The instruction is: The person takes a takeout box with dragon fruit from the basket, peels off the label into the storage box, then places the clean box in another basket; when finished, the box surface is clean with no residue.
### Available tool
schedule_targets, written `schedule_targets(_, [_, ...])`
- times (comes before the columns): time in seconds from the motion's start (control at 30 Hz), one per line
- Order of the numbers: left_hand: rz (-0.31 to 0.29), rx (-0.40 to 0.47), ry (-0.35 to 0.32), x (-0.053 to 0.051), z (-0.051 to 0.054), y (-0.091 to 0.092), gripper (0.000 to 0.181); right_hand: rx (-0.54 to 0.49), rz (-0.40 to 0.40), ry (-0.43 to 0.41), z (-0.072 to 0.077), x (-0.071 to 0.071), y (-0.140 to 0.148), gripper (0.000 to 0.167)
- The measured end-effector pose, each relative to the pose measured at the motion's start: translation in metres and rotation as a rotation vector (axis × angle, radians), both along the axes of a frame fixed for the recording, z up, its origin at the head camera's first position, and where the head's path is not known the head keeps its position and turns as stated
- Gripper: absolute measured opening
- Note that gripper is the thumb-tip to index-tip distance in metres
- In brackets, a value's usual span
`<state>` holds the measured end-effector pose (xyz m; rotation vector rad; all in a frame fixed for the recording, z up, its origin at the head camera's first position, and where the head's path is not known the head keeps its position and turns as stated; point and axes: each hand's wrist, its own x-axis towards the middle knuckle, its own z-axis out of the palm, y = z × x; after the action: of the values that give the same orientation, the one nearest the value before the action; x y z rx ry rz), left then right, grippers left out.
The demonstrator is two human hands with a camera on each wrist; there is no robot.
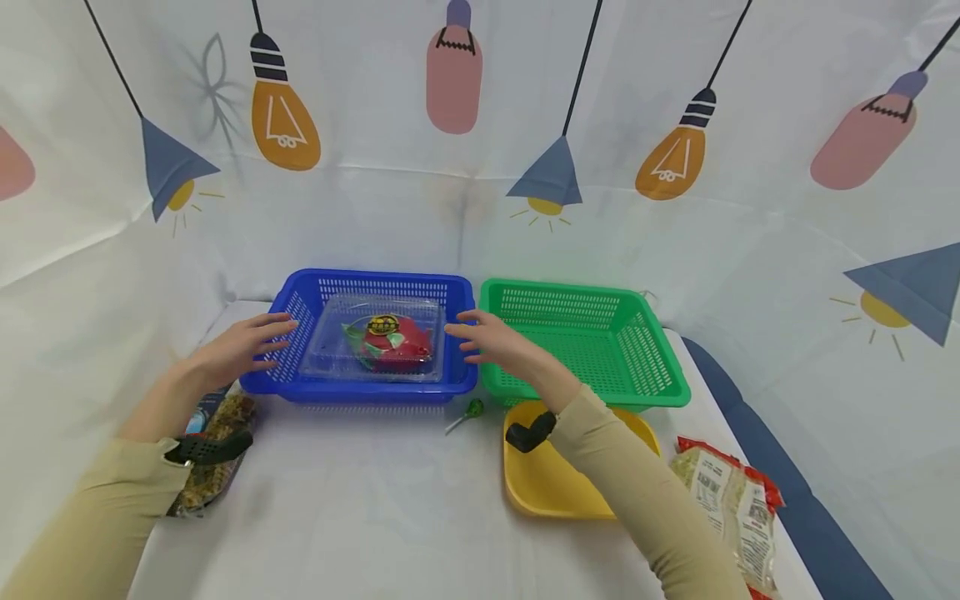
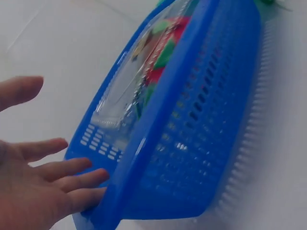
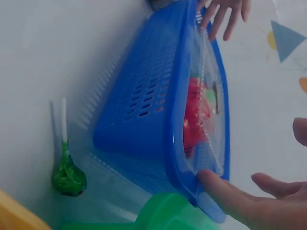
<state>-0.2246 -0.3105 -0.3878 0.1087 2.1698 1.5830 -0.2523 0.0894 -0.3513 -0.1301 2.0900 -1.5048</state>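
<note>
While the left hand (image 1: 238, 347) and right hand (image 1: 501, 340) flanked the blue basket (image 1: 363, 391) – fingers spread, holding nothing | box (image 1: 375, 337) lay inside, between them | step seemed a reach or release | next move probably called for inward grip or withdrawal

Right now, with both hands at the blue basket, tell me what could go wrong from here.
The left hand and right hand flank the blue basket without gripping it; an uneven lift might slide the box inside. The lollipop lies close to the basket's near side, so a shift could roll or pin it. The right sleeve extends over the tray and may nudge it.
</note>
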Motion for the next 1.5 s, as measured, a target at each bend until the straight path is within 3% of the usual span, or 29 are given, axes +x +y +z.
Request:
schedule_targets(0.17, [-0.077, 0.038, -0.060, -0.015, -0.005, -0.009, 0.081, 0.004, -0.005, -0.066, -0.008, -0.019, -0.013, 0.072])
schedule_targets(0.47, [-0.112, 0.058, -0.141, -0.034, -0.020, -0.008, 0.083, -0.081, -0.014, -0.217, -0.019, -0.042, -0.027, 0.080])
schedule_targets(0.63, [-0.110, 0.087, -0.164, -0.037, -0.024, -0.006, 0.082, -0.143, -0.015, -0.306, -0.024, -0.052, -0.034, 0.077])
schedule_targets(0.83, [-0.111, 0.101, -0.162, -0.043, -0.028, -0.004, 0.081, -0.176, -0.073, -0.353, -0.029, -0.060, -0.037, 0.081])
schedule_targets(1.1, [-0.126, 0.204, -0.160, -0.047, -0.030, -0.006, 0.072, -0.205, -0.068, -0.372, -0.033, -0.069, -0.035, 0.081])
schedule_targets(1.5, [-0.115, 0.207, -0.192, -0.044, -0.031, -0.009, 0.070, -0.253, -0.065, -0.364, -0.038, -0.070, -0.035, 0.078])
